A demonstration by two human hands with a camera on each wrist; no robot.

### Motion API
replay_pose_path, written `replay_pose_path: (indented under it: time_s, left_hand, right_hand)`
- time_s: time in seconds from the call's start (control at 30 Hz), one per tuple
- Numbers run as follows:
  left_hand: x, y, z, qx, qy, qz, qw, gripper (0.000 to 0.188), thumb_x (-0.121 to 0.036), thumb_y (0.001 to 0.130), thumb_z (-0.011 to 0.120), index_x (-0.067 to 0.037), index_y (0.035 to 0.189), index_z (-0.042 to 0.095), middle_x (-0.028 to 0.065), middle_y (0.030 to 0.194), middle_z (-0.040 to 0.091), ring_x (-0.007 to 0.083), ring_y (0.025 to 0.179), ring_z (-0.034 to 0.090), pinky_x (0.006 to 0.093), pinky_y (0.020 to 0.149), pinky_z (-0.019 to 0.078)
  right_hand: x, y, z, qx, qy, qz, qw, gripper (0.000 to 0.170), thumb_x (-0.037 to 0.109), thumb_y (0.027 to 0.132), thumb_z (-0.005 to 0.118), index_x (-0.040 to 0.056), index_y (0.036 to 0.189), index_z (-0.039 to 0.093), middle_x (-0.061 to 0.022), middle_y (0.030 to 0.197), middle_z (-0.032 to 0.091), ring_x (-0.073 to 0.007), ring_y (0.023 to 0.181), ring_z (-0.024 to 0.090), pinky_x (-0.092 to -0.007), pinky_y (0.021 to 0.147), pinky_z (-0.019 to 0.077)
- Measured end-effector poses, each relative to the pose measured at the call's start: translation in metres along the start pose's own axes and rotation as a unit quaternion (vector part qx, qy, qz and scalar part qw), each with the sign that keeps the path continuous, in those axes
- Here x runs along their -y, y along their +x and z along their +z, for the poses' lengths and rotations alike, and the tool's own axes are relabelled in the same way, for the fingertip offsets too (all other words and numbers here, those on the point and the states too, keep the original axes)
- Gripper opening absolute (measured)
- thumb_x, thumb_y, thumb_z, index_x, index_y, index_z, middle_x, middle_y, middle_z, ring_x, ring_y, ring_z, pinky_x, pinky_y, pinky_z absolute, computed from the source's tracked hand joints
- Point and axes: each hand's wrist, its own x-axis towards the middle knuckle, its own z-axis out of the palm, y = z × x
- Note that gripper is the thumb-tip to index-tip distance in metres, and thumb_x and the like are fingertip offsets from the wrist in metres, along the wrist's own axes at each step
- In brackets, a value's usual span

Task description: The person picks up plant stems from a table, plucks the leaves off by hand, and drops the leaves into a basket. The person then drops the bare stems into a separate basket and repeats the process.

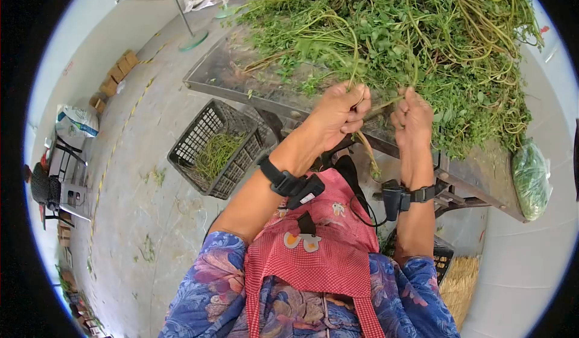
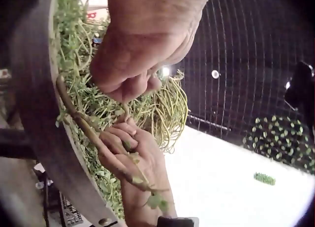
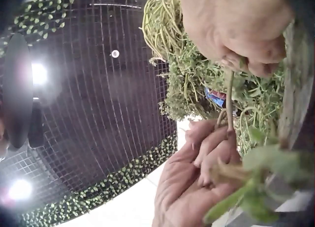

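Note:
Above the near table edge, the left hand (image 1: 341, 115) (image 2: 147, 45) (image 3: 197, 178) has its fingers curled round green stems. Beside it the right hand (image 1: 415, 121) (image 2: 138, 163) (image 3: 236, 30) pinches a stem between thumb and fingers. A short length of stem (image 1: 386, 104) (image 3: 230, 96) spans the gap between the hands. Below the left hand hangs a thicker stem (image 1: 365, 147) (image 2: 103, 151) with small leaves at its lower end. Behind both hands lies a big heap of leafy stems (image 1: 386, 42).
The metal table (image 1: 208, 72) carries the heap and loose leaves. On the floor at left stands a black crate (image 1: 220, 184) with green stems inside. A filled plastic bag (image 1: 531, 184) is at the table's right corner. A fan (image 1: 194, 39) and cardboard boxes (image 1: 108, 86) stand farther off.

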Motion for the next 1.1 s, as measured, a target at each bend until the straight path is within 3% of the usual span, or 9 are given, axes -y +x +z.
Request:
replay_pose_path:
  time_s: [0.2, 0.27, 0.3, 0.37, 0.43, 0.5, 0.67, 1.03, 1.1]
  left_hand:
    - [-0.034, -0.033, -0.020, 0.007, 0.124, -0.095, 0.988, 0.017, -0.022, 0.093, 0.052, -0.008, 0.082, 0.051, -0.0069, 0.058, 0.034, 0.0016, 0.046, 0.027, 0.0163, 0.037, 0.0204]
    - [-0.035, -0.038, -0.022, 0.011, 0.125, -0.121, 0.985, 0.017, -0.022, 0.093, 0.053, -0.008, 0.083, 0.052, -0.0070, 0.059, 0.035, 0.0011, 0.046, 0.027, 0.0162, 0.037, 0.0203]
    - [-0.033, -0.040, -0.023, 0.032, 0.119, -0.125, 0.985, 0.017, -0.022, 0.092, 0.053, -0.007, 0.084, 0.053, -0.0070, 0.058, 0.035, 0.0009, 0.046, 0.026, 0.0159, 0.038, 0.0200]
    - [-0.030, -0.042, -0.022, 0.055, 0.112, -0.133, 0.983, 0.017, -0.022, 0.092, 0.054, -0.006, 0.086, 0.053, -0.0070, 0.058, 0.035, 0.0007, 0.046, 0.026, 0.0157, 0.038, 0.0197]
    - [-0.029, -0.045, -0.019, 0.092, 0.115, -0.141, 0.979, 0.018, -0.022, 0.092, 0.054, -0.004, 0.088, 0.054, -0.0066, 0.058, 0.035, 0.0008, 0.046, 0.027, 0.0155, 0.038, 0.0196]
    - [-0.026, -0.048, -0.014, 0.094, 0.137, -0.143, 0.976, 0.019, -0.022, 0.092, 0.055, -0.004, 0.088, 0.056, -0.0067, 0.058, 0.036, 0.0008, 0.046, 0.027, 0.0159, 0.038, 0.0196]
    - [-0.016, -0.055, -0.010, 0.093, 0.222, -0.146, 0.960, 0.021, -0.023, 0.090, 0.057, -0.003, 0.086, 0.060, -0.0076, 0.057, 0.038, 0.0012, 0.047, 0.028, 0.0174, 0.041, 0.0204]
    - [0.000, -0.066, -0.008, 0.057, 0.247, -0.104, 0.962, 0.022, -0.025, 0.090, 0.058, -0.004, 0.083, 0.060, -0.0089, 0.057, 0.035, 0.0017, 0.048, 0.027, 0.0183, 0.042, 0.0198]
    - [-0.002, -0.066, -0.003, 0.069, 0.216, -0.116, 0.967, 0.023, -0.026, 0.090, 0.058, -0.004, 0.082, 0.058, -0.0088, 0.056, 0.034, 0.0016, 0.047, 0.026, 0.0185, 0.042, 0.0189]
  right_hand:
    - [0.007, 0.049, -0.079, -0.044, -0.094, -0.007, 0.995, 0.024, 0.020, 0.088, 0.058, -0.0028, 0.096, 0.060, 0.0023, 0.059, 0.049, -0.0081, 0.041, 0.039, -0.0247, 0.039, 0.0331]
    - [-0.002, 0.062, -0.091, -0.077, -0.453, -0.199, 0.865, 0.032, 0.022, 0.086, 0.060, -0.0057, 0.103, 0.061, -0.0015, 0.067, 0.059, -0.0121, 0.048, 0.049, -0.0272, 0.047, 0.0414]
    - [0.008, 0.050, -0.083, -0.076, -0.455, -0.197, 0.865, 0.032, 0.022, 0.086, 0.060, -0.0057, 0.103, 0.061, -0.0015, 0.067, 0.059, -0.0121, 0.048, 0.049, -0.0272, 0.047, 0.0414]
    - [0.033, 0.024, -0.076, -0.103, -0.572, -0.360, 0.730, 0.035, 0.022, 0.085, 0.063, -0.0051, 0.107, 0.061, -0.0042, 0.074, 0.064, -0.0149, 0.055, 0.054, -0.0289, 0.054, 0.0447]
    - [0.031, 0.021, -0.075, -0.065, -0.491, -0.443, 0.748, 0.029, 0.022, 0.085, 0.063, -0.0012, 0.102, 0.065, -0.0007, 0.071, 0.062, -0.0110, 0.054, 0.051, -0.0265, 0.053, 0.0430]
    - [0.042, -0.034, -0.031, 0.061, -0.273, -0.121, 0.953, 0.025, 0.022, 0.084, 0.064, 0.0004, 0.096, 0.067, 0.0020, 0.072, 0.062, -0.0072, 0.055, 0.049, -0.0225, 0.053, 0.0415]
    - [0.008, -0.077, 0.002, 0.178, -0.239, -0.162, 0.941, 0.019, 0.018, 0.082, 0.066, -0.0008, 0.086, 0.066, 0.0047, 0.070, 0.058, -0.0021, 0.059, 0.047, -0.0179, 0.052, 0.0382]
    - [-0.012, -0.095, 0.012, 0.106, -0.250, -0.188, 0.944, 0.013, 0.012, 0.082, 0.066, 0.0003, 0.083, 0.062, 0.0018, 0.063, 0.056, -0.0024, 0.051, 0.046, -0.0182, 0.046, 0.0348]
    - [-0.013, -0.096, 0.010, 0.128, 0.060, 0.007, 0.990, 0.009, 0.012, 0.086, 0.062, 0.0033, 0.085, 0.058, 0.0034, 0.057, 0.048, -0.0029, 0.043, 0.038, -0.0189, 0.040, 0.0276]
